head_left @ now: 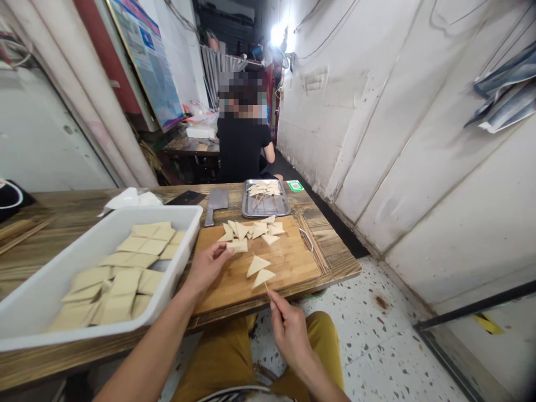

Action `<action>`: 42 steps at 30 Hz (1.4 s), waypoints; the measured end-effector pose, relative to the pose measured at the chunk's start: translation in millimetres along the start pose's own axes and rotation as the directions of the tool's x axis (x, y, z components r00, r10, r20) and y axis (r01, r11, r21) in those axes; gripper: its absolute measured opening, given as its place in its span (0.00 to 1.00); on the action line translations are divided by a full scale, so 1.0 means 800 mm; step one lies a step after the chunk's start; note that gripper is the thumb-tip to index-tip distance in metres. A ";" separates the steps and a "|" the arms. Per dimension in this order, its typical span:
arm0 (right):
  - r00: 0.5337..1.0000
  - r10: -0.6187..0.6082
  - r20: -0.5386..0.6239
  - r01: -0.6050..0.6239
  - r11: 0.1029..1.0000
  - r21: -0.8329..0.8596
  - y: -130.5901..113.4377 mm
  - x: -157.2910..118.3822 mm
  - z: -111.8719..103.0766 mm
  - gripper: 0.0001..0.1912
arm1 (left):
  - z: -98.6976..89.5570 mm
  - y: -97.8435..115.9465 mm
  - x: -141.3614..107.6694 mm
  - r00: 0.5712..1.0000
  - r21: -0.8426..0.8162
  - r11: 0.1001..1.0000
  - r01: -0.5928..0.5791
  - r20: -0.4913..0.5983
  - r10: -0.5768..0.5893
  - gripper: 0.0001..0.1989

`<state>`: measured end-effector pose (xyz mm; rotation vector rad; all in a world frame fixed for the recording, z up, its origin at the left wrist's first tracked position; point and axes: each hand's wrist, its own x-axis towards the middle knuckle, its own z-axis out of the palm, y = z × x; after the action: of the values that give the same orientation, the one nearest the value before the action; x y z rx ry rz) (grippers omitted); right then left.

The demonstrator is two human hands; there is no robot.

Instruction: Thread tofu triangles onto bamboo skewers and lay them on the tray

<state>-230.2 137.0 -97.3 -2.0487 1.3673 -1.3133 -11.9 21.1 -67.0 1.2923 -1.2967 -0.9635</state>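
Note:
My right hand is closed round the lower end of a thin wooden skewer. Two pale triangular tofu pieces are threaded on it, one above the other, over the wooden cutting board. At the board's left side my left hand pinches the edge of a flat tofu piece between thumb and fingers. Just beyond it lies a loose pile of cut tofu triangles. Left of my forearm, a white plastic tub holds many square tofu slabs.
Behind the board are a cleaver and a metal tray of filled skewers. Bare skewers lie along the board's right side. A person in black sits beyond the table, back turned. A white wall runs along the right.

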 end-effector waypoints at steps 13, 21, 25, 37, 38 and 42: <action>0.996 -0.056 0.063 0.056 0.998 0.011 -0.007 0.001 0.003 0.19 | 0.019 0.030 -0.013 0.887 -0.633 0.628 0.452 0.244 -0.393 0.05; 0.997 -0.041 0.066 0.042 0.999 -0.013 -0.004 -0.001 0.003 0.19 | 0.027 0.031 -0.015 0.861 -0.621 0.617 0.484 0.213 -0.461 0.05; 0.997 -0.050 0.056 0.050 0.999 -0.002 -0.005 -0.001 0.004 0.20 | 0.029 0.038 -0.017 0.862 -0.615 0.618 0.489 0.234 -0.449 0.07; 0.996 -0.063 0.056 0.062 0.998 0.021 -0.009 0.000 0.001 0.19 | 0.029 0.044 -0.019 0.856 -0.621 0.604 0.499 0.247 -0.454 0.07; 0.996 -0.065 0.055 0.063 0.998 0.023 -0.010 0.000 0.001 0.19 | 0.029 0.044 -0.019 0.857 -0.622 0.605 0.498 0.246 -0.452 0.07; 0.997 -0.063 0.051 0.061 0.998 0.030 -0.011 -0.001 0.001 0.19 | 0.030 0.043 -0.019 0.859 -0.619 0.607 0.498 0.254 -0.445 0.07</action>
<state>-225.0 141.8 -91.7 -2.1063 1.2650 -1.2878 -42.9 36.8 -38.7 1.0191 -0.5209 -1.6878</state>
